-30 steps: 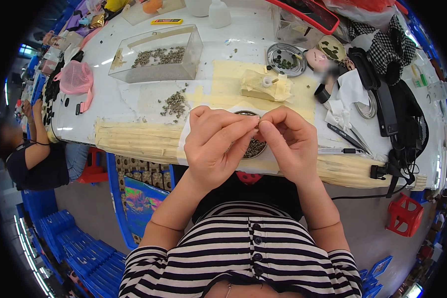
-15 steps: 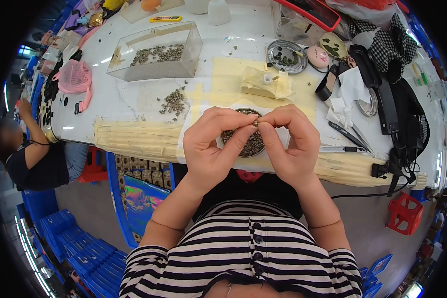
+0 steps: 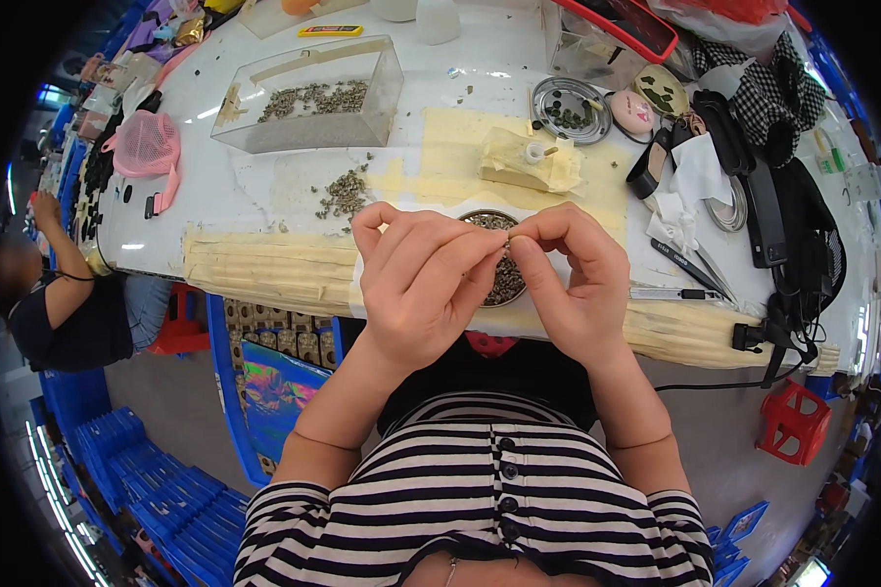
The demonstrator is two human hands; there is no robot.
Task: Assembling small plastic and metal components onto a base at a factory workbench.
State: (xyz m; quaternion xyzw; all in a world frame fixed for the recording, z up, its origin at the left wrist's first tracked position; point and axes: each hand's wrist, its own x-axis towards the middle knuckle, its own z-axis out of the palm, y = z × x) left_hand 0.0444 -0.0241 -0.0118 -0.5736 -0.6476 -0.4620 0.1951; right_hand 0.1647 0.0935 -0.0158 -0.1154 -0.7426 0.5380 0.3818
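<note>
My left hand [image 3: 423, 279] and my right hand [image 3: 576, 277] meet fingertip to fingertip above a round tin [image 3: 490, 214] filled with small metal parts. Both hands pinch with thumb and forefinger around something tiny between them, too small to name. The fingers cover part of the tin. To the left of my left hand lies a loose heap of small metal parts [image 3: 344, 194]. Farther back stands a clear rectangular box [image 3: 308, 137] holding more of the same parts. A block wrapped in yellow tape [image 3: 519, 164], with a small white cup-like piece on top, sits beyond my right hand.
At the right lie tweezers [image 3: 690, 266], a craft knife [image 3: 677, 293], white tissue [image 3: 696, 164], a black strap bag [image 3: 811, 230] and a round clear dish of dark pieces [image 3: 570, 110]. A pink mesh pouch [image 3: 145, 147] lies left. A person [image 3: 64, 303] sits at the far left.
My left hand has turned, its fingers now reaching more over the pinch point and hiding more of the tin. My right hand keeps nearly the same place.
</note>
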